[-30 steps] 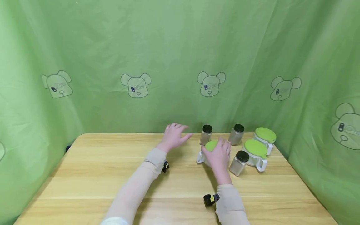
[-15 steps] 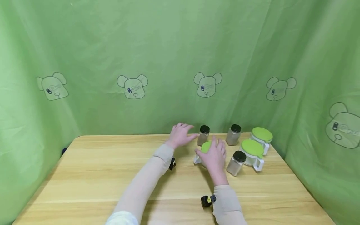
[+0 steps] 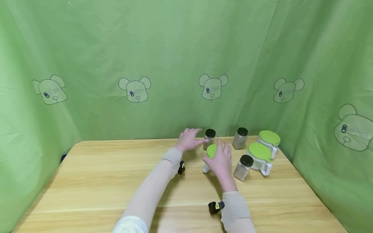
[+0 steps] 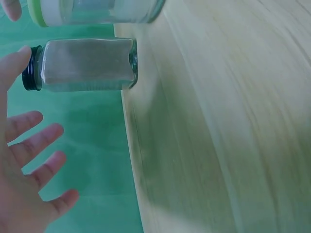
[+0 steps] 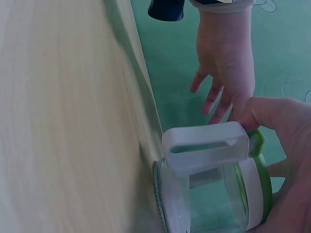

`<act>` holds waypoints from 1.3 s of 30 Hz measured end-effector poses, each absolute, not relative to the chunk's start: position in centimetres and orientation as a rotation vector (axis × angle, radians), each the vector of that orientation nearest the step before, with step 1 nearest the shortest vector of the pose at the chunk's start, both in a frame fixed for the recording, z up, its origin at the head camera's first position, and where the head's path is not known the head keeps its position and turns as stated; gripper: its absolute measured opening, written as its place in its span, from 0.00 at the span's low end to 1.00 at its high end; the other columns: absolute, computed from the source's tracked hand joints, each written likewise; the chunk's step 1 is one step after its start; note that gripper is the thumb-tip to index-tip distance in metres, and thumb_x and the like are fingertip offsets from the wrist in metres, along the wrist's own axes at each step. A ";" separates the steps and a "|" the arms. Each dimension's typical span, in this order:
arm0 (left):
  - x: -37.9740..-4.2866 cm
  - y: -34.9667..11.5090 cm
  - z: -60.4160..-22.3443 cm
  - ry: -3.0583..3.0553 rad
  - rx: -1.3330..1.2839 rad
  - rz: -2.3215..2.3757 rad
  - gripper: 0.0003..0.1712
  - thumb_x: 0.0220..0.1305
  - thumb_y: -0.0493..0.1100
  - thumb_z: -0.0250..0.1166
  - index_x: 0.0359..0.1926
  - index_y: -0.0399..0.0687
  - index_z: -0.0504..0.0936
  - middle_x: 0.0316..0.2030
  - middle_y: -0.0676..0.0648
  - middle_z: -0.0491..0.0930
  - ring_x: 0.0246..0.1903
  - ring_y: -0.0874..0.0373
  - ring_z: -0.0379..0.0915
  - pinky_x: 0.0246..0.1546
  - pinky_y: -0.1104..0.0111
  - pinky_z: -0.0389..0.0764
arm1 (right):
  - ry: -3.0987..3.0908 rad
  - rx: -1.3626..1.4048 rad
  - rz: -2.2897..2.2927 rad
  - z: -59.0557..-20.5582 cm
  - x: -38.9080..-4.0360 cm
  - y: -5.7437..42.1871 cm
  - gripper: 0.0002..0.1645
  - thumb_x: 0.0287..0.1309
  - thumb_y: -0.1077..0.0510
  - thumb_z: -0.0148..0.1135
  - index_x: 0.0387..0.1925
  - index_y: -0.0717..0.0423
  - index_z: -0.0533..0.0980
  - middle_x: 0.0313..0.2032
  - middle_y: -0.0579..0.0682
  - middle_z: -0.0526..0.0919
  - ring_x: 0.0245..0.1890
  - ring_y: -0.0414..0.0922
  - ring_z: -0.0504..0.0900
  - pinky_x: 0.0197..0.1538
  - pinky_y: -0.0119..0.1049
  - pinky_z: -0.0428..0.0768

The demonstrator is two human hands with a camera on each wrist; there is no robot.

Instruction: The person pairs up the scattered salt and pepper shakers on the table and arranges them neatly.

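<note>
My right hand [image 3: 222,162] grips a clear jar with a green lid [image 3: 211,150] from above. In the right wrist view, thumb and fingers curl round the lid beside the jar's white handle [image 5: 209,158]. The jar's glass body [image 5: 214,206] stands at the table, its handle facing left toward the front. My left hand [image 3: 188,139] has its fingers spread just left of a small spice jar with a black lid [image 3: 210,133]. Its thumb overlaps that jar's lid in the left wrist view, where the jar's body [image 4: 87,63] looks filled with greyish contents.
Another black-lidded spice jar [image 3: 240,139] stands at the back, and a third spice jar [image 3: 243,168] is right of my right hand. Two green-lidded jars, one nearer [image 3: 259,152] and one farther [image 3: 268,138], stand at the right. A green curtain [image 3: 175,64] hangs behind the wooden table [image 3: 102,181].
My left hand has moved right, close to the back spice jar. The jar under my right hand has turned slightly, its handle swinging toward the front. The head view has shifted a little.
</note>
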State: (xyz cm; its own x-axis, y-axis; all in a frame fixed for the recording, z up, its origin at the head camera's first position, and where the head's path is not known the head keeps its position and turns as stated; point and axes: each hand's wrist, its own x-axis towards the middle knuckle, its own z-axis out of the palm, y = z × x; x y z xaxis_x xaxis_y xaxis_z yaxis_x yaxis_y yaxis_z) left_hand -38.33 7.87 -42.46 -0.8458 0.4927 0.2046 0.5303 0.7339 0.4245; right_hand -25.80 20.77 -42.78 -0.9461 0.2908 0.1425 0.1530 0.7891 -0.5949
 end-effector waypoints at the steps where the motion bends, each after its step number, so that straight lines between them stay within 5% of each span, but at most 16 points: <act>1: -38.4 8.0 -42.4 -2.854 -0.849 -0.762 0.45 0.61 0.72 0.57 0.71 0.52 0.65 0.68 0.49 0.70 0.65 0.47 0.65 0.66 0.50 0.67 | -2.749 -0.340 0.892 -42.8 -25.8 20.8 0.64 0.46 0.47 0.69 0.77 0.52 0.41 0.75 0.67 0.40 0.75 0.68 0.41 0.71 0.68 0.49; 13: -38.9 9.0 -43.5 -2.869 -0.832 -1.091 0.46 0.60 0.67 0.62 0.72 0.49 0.62 0.68 0.46 0.69 0.68 0.47 0.64 0.68 0.47 0.65 | -2.653 -0.357 1.150 -43.9 -25.8 21.8 0.63 0.49 0.55 0.69 0.76 0.57 0.40 0.75 0.69 0.39 0.72 0.69 0.47 0.67 0.70 0.58; 22: -39.5 10.0 -43.7 -2.857 -0.847 -1.141 0.45 0.59 0.63 0.65 0.71 0.48 0.64 0.66 0.45 0.72 0.65 0.50 0.68 0.67 0.57 0.69 | -2.549 -0.502 1.226 -45.0 -26.2 21.7 0.71 0.47 0.50 0.73 0.76 0.59 0.32 0.73 0.72 0.45 0.71 0.69 0.51 0.69 0.67 0.56; 39: -40.5 11.1 -44.2 -2.841 -0.892 -1.204 0.36 0.59 0.52 0.70 0.67 0.53 0.71 0.60 0.49 0.78 0.64 0.53 0.71 0.68 0.58 0.68 | -2.482 -0.570 1.267 -45.5 -26.5 21.6 0.65 0.45 0.50 0.75 0.73 0.64 0.44 0.68 0.71 0.56 0.67 0.67 0.60 0.69 0.63 0.62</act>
State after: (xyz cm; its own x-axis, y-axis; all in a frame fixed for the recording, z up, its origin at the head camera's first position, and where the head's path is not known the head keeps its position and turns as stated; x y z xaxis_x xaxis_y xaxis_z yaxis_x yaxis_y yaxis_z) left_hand -40.46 11.07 -44.21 -0.8433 0.5173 0.1456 0.4643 0.5650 0.6820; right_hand -26.48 21.64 -45.47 -0.8774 0.4728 0.0814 0.2114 0.5334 -0.8190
